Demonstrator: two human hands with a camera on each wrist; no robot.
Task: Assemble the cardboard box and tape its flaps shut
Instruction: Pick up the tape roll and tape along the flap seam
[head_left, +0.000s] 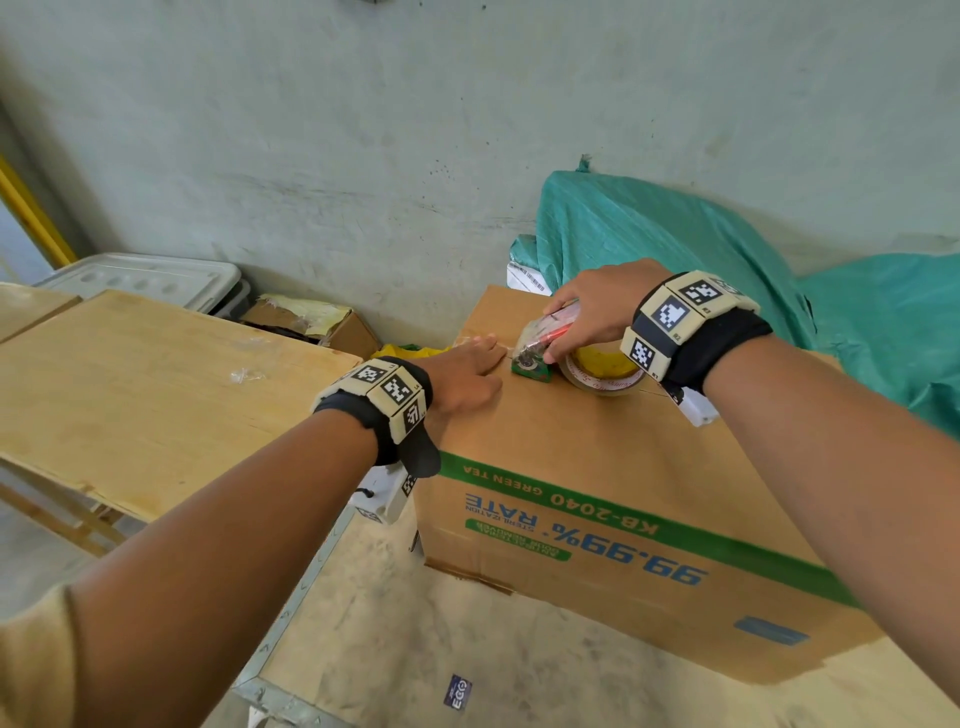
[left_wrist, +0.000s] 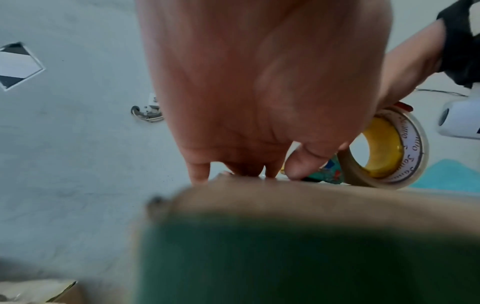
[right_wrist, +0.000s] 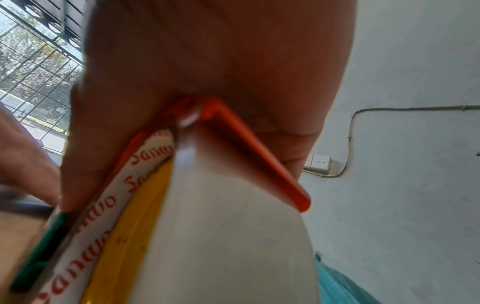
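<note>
A brown cardboard box (head_left: 597, 467) with green and blue print stands on the floor, its top flaps folded down. My left hand (head_left: 465, 371) lies flat on the box top near its far left corner, fingers straight and pressing the flap (left_wrist: 259, 191). My right hand (head_left: 587, 312) grips a tape dispenser (head_left: 543, 343) with a red handle (right_wrist: 249, 148) and green front, set on the top seam just right of the left hand. Its roll of clear tape (head_left: 602, 371) has a yellow core (left_wrist: 381, 148). A strip of tape runs toward the far edge.
A plywood table (head_left: 156, 384) stands at the left. Behind it are a grey plastic bin lid (head_left: 150, 280) and a small open carton (head_left: 317, 322). A teal tarp (head_left: 701, 260) covers a heap at the back right. A grey wall (head_left: 415, 130) closes the back.
</note>
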